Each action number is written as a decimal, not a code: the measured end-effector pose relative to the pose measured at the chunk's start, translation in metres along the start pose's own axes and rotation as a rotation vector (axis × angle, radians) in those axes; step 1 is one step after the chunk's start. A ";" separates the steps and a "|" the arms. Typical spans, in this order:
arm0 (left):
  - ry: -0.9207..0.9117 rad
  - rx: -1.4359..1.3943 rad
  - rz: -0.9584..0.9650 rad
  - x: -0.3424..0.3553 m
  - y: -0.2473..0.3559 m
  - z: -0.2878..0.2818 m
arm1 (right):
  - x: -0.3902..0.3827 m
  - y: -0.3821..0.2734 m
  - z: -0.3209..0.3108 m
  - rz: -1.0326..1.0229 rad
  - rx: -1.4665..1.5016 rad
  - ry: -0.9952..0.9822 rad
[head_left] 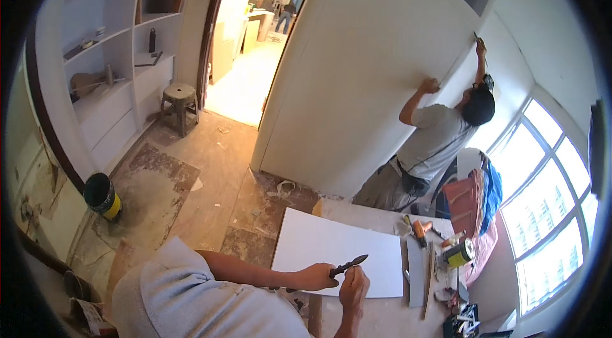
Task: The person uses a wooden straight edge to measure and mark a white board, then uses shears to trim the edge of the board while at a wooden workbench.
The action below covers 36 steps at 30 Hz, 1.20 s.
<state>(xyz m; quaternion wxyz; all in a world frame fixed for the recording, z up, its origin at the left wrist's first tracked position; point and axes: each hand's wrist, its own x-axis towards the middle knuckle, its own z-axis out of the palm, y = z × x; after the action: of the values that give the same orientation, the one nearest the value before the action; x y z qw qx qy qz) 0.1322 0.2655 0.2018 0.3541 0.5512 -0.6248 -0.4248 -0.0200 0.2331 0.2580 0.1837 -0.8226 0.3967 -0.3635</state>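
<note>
Over a white board (pixel 338 236) on the work table, my two hands are close together. My left hand (pixel 315 277) is closed around the handle end of a dark, pointed, blade-like tool (pixel 350 264), whose exact kind I cannot make out. The tool's tip points to the right, away from me. Just beside the tool, my right hand (pixel 354 287) is closed with its fingers curled; what it holds, if anything, is hidden.
Right of the board lie grey strips (pixel 415 274), an orange-handled tool (pixel 419 231) and a tin (pixel 460 252). Another person (pixel 440 127) works at the white wall panel (pixel 344 83). A stool (pixel 180 105) and a black bucket (pixel 102 196) stand on the littered floor.
</note>
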 end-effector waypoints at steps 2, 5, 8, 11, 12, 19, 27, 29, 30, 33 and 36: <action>0.049 0.065 0.003 -0.006 0.002 -0.004 | 0.000 0.002 0.014 0.022 0.131 0.047; 0.109 0.099 -0.015 -0.007 -0.001 -0.021 | 0.004 0.001 0.031 0.397 0.692 -0.038; 0.133 0.152 -0.052 -0.011 -0.001 -0.033 | 0.011 -0.003 0.037 0.384 0.708 -0.021; 0.116 0.138 -0.053 -0.015 0.004 -0.037 | 0.016 -0.005 0.039 0.171 0.297 -0.036; 0.118 0.139 -0.055 -0.016 0.007 -0.036 | 0.016 -0.005 0.040 0.098 0.260 0.025; 0.062 0.219 -0.078 -0.023 0.014 -0.038 | -0.002 0.005 0.049 0.445 0.871 0.082; 0.032 0.225 -0.048 -0.025 0.018 -0.034 | -0.007 -0.003 0.028 0.717 1.276 -0.050; 0.031 0.229 -0.048 -0.021 0.009 -0.028 | -0.008 -0.003 0.023 0.709 1.308 -0.073; 0.057 0.240 -0.031 -0.020 0.003 -0.023 | -0.009 -0.002 0.023 0.752 1.316 -0.094; 0.099 0.324 0.105 -0.010 -0.021 -0.016 | -0.013 0.002 0.019 0.711 1.159 -0.131; 0.103 0.344 0.140 0.003 -0.037 -0.008 | -0.012 0.015 0.017 0.672 0.626 -0.220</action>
<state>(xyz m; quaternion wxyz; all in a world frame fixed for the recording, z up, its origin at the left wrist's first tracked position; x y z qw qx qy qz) 0.1530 0.2603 0.1711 0.3149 0.5798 -0.7061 -0.2569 -0.0201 0.2333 0.2319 0.5712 -0.5874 0.4906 -0.2967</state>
